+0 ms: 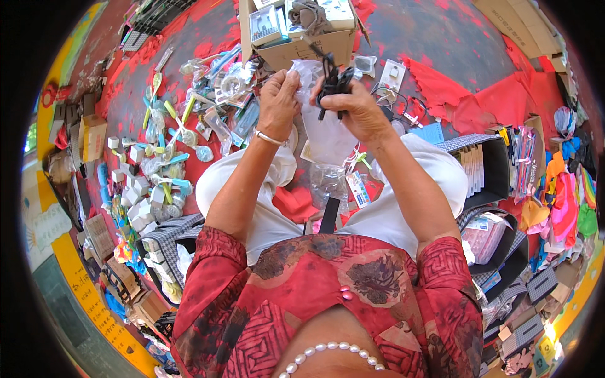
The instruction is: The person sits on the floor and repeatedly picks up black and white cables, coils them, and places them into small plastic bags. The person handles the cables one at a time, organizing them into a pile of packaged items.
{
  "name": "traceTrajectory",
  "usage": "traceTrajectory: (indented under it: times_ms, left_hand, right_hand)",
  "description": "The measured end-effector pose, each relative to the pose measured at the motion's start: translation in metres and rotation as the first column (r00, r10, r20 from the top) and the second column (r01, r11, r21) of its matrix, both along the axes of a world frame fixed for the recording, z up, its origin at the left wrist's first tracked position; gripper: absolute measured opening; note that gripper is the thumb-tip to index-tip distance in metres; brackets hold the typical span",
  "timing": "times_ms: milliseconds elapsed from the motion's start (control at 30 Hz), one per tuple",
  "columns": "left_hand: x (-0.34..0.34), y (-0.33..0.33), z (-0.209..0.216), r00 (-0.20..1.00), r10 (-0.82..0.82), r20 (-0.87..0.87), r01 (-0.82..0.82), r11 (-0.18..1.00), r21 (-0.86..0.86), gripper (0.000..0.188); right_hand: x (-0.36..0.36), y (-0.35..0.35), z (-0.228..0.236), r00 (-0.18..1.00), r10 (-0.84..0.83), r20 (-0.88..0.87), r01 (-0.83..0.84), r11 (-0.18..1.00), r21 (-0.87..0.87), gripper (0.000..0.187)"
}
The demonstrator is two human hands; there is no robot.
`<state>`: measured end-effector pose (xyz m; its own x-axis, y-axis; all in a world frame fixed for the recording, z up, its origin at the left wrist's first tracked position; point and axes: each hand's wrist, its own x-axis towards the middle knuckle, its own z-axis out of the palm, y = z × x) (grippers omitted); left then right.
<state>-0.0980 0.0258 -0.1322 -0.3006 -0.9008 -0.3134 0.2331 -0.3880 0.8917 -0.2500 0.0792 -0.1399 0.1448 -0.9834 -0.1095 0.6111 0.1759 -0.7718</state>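
Pinched between the fingers of my left hand (279, 104) is the top of a clear plastic bag (328, 135), which hangs down between my hands. My right hand (360, 112) grips a bundled black cable (336, 80), its loops sticking up above the thumb. Both hands are raised in front of me, close together, just below an open cardboard box (305, 51). Beneath them, between my knees, lie more clear wrappers (328, 178) and a small blue-and-white package (358, 189).
To the left are packaged brushes (179, 132) and several small white boxes (140, 192). A white socket-like item (392, 74) lies beyond my right hand. Checked storage bins (488, 157) stand at my right, with a heap of colourful cloth (561, 195) farther out.
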Motion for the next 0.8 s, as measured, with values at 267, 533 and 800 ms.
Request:
traceTrajectory:
  times_ms: [267, 533, 800]
  left_hand:
    - [0.025, -0.014, 0.018, 0.902, -0.126, -0.413, 0.202, 0.968, 0.147, 0.012]
    - [0.034, -0.025, -0.01, 0.925, 0.056, -0.375, -0.052, 0.998, 0.022, 0.008]
    - [0.063, -0.031, -0.024, 0.955, 0.131, -0.266, 0.054, 0.805, 0.591, 0.011]
  right_hand:
    - [0.027, 0.002, -0.053, 0.994, -0.107, -0.001, 0.104, 0.958, 0.268, 0.034]
    - [0.04, 0.006, -0.087, 0.931, -0.097, -0.351, 0.123, 0.991, 0.053, 0.04]
    - [0.043, 0.008, -0.078, 0.961, -0.168, -0.219, 0.199, 0.972, 0.126, 0.035]
